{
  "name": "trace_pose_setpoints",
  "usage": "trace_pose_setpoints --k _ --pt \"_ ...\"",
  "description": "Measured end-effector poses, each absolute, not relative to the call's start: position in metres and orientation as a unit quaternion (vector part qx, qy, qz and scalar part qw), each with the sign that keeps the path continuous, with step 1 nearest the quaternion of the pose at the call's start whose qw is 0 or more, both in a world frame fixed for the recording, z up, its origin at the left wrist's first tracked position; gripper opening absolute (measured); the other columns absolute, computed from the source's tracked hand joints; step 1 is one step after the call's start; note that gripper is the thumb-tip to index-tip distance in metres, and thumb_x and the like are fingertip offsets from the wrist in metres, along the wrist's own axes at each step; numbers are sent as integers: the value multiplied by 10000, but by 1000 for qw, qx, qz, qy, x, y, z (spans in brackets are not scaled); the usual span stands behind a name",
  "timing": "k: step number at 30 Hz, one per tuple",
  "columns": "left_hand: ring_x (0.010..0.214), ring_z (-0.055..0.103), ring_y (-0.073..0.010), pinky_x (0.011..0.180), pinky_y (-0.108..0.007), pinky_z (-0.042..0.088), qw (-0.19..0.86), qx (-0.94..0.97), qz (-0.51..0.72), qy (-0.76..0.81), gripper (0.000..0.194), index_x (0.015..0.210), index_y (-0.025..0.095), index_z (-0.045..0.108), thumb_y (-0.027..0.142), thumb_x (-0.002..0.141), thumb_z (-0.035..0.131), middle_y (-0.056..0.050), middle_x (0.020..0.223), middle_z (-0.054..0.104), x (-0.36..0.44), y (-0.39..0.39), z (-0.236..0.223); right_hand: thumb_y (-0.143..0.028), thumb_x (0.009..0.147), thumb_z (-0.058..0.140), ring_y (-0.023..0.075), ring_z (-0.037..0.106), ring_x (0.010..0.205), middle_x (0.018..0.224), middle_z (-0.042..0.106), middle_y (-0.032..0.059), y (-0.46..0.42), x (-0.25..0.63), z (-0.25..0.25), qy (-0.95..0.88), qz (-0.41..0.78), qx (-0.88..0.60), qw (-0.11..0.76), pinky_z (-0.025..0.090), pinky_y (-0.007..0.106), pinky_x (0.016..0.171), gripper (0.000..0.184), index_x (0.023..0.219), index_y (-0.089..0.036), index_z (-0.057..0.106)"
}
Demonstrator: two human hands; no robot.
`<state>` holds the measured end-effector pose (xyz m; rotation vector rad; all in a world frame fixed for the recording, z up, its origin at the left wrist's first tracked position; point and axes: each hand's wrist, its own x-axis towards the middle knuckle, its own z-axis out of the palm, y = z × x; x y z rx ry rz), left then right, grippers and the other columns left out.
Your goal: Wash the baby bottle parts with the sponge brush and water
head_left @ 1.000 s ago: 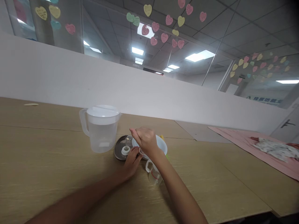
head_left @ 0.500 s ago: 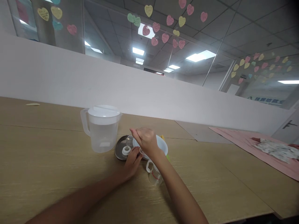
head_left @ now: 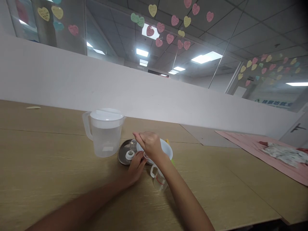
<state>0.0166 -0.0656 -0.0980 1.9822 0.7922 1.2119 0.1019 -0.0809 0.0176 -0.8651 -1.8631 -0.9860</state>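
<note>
My left hand (head_left: pixel 136 166) has its fingers closed around a small clear, round-rimmed object (head_left: pixel 145 155), perhaps a bottle; most of it is hidden. Just above it, over a white bowl (head_left: pixel 167 149), my right hand (head_left: pixel 151 143) is bent at the wrist with its fingers curled. What it grips, if anything, is out of sight. To the left, a metal tray (head_left: pixel 123 153) carries a white ring-shaped bottle collar (head_left: pixel 130 155) with a clear dome-like cap (head_left: pixel 132 145). A clear measuring cup (head_left: pixel 159 182) with a white handle stands beneath my right forearm.
A large lidded plastic pitcher (head_left: pixel 107 136) stands left of the tray. Yellow (head_left: pixel 167 141) and green bits (head_left: pixel 173 162) show beside the bowl. On the right, a patterned cloth form (head_left: pixel 284 154) lies on a pink cloth (head_left: pixel 245 146). A white wall (head_left: pixel 72 77) backs the table.
Hardly anything differs. Both hands stay together at the bowl's near left side, and the view has shifted very slightly.
</note>
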Motion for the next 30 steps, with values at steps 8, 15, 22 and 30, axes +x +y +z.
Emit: trace_pose_setpoints --k 8,15,22,30 --pt "932 540 -209 865 -364 432 341 763 457 306 236 857 186 554 349 886 386 -61 947 620 17 -65 -97 -257 939 439 64 282 436 443 356 -54 -77 105 14 -756 -385 -357 391 215 231 476 455 493 -169 463" --pt "942 544 -217 878 -373 428 340 765 459 297 255 892 176 565 342 888 372 -74 974 620 17 -65 -97 -232 933 451 65 270 437 440 352 -59 -74 107 12 -762 -384 -360 378 206 230 478 423 517 -169 485" --pt "947 551 -240 851 -368 437 344 759 457 312 248 861 186 551 363 885 378 -81 963 631 16 -67 -96 -241 935 448 69 215 436 434 328 -69 -80 102 15 -779 -368 -365 353 200 226 468 428 516 -170 495" --pt "948 540 -216 872 -365 421 338 766 458 297 250 880 179 554 357 890 379 -66 962 616 17 -62 -102 -280 948 420 67 224 427 423 342 -62 -75 104 12 -784 -344 -382 347 200 234 472 480 485 -166 472"
